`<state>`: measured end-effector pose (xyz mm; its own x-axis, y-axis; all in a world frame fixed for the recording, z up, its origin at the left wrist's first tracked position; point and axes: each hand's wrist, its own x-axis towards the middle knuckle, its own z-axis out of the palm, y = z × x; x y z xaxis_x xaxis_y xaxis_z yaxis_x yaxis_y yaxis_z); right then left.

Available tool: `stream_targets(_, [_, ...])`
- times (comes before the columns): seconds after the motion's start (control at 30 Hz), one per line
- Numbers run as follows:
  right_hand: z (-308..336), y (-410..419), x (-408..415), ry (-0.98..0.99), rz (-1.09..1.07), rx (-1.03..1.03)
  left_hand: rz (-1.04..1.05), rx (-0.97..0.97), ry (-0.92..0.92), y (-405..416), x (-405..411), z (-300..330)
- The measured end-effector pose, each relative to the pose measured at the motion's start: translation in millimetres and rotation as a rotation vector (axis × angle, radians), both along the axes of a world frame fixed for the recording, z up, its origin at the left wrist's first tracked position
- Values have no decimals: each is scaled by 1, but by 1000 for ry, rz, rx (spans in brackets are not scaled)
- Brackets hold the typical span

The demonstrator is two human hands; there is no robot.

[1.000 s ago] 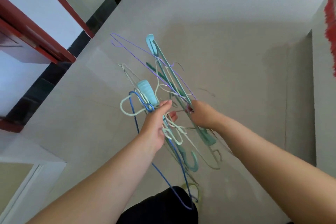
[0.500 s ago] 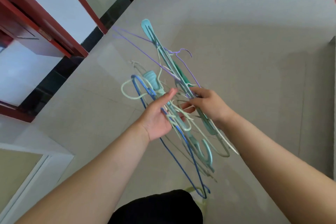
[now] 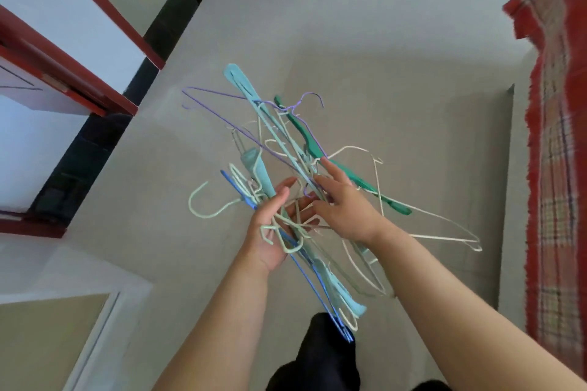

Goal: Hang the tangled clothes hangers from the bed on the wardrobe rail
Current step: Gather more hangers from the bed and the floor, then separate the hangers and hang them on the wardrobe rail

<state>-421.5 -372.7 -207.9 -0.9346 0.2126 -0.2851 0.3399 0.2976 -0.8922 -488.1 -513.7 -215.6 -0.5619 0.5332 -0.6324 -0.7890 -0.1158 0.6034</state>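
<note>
Head view looks down on the pale floor (image 3: 397, 41), the landmark for everything else: the red-framed wardrobe (image 3: 73, 79) stands along its left edge and the bed's red plaid cover (image 3: 559, 143) along its right. Above the middle of that floor, clear of it, hangs the tangle of hangers (image 3: 286, 168), carried in the air between bed and wardrobe, probably so it can be sorted before any hook meets a rail, which is not in view. Its long axis runs from the far left of the floor toward the near right, pale blue ends at both extremes, with hooks sticking out every way; a dark green hanger (image 3: 343, 165) crosses it, angling off toward the bed. Beneath the knot, the left hand (image 3: 273, 232) lies palm up, its grip loosely curled round several wires to bear the weight. Over the knot, the right hand (image 3: 346, 209) has its fingers spread and nearly straight, touching the strands, seemingly feeling for one to free.
</note>
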Motion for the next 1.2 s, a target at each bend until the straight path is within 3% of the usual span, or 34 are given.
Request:
stream_targets(0.2, [145, -55, -8, -5, 150, 14, 94, 256, -89, -74, 13, 129])
stream_targets(0.37, [260, -111, 7, -133, 260, -6, 73, 414, 18, -135, 44, 236])
stream_targets(0.47, [309, -148, 29, -96, 264, -34, 80, 465, 80, -170, 71, 287])
stream_targets(0.67, [380, -232, 87, 9, 352, 111, 279, 224, 119, -253, 127, 368])
stream_targets(0.9, [451, -336, 107, 102, 463, 371, 433, 217, 65, -367, 160, 433])
stream_targets(1.2, [473, -499, 97, 243, 546, 201, 526, 222, 111, -533, 159, 475])
